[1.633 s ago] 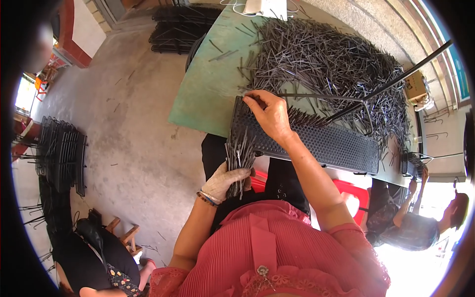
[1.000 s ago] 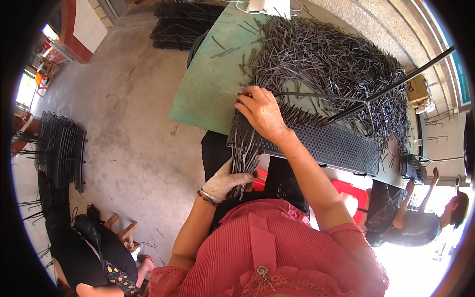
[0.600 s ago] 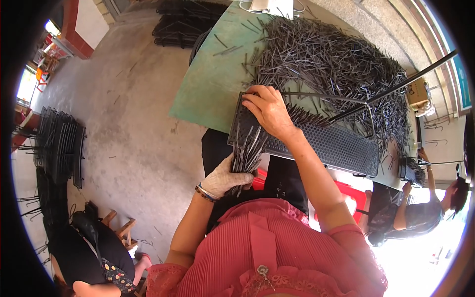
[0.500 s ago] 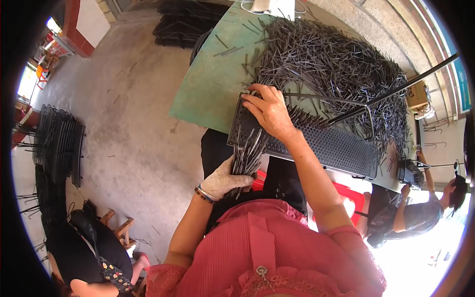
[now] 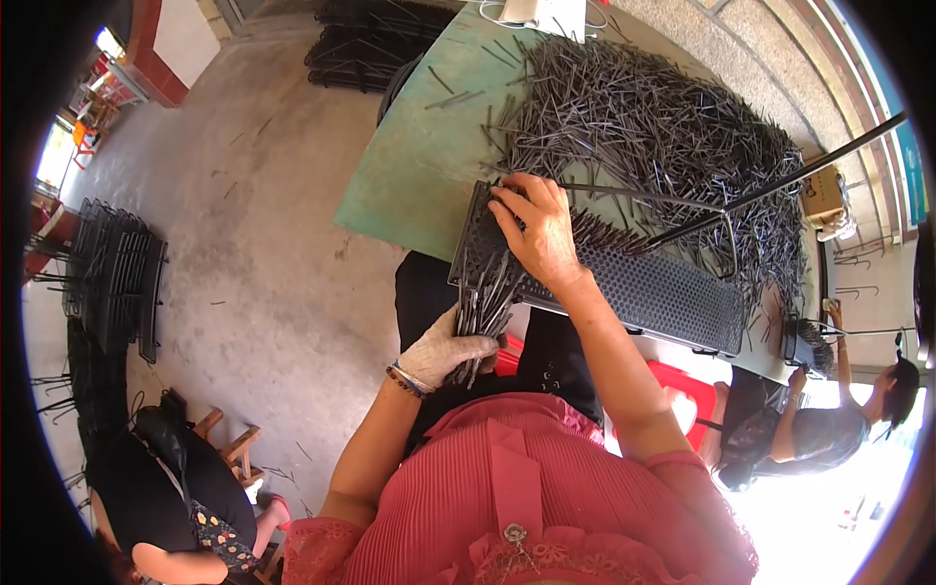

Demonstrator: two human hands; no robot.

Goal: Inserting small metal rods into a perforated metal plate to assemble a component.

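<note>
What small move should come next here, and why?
Probably a downward press by the right hand at the left end of the perforated black panel: the fingers are there, dark strips stand along the far edge, and the gloved left hand holds a strip bundle. Whether the fingers pinch one is unclear.

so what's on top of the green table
A heap of thin dark strips covers much of it, with a few loose strips at left and a white item at the far edge. The table under the heap is hidden; the perforated black panel hides some too.
</note>
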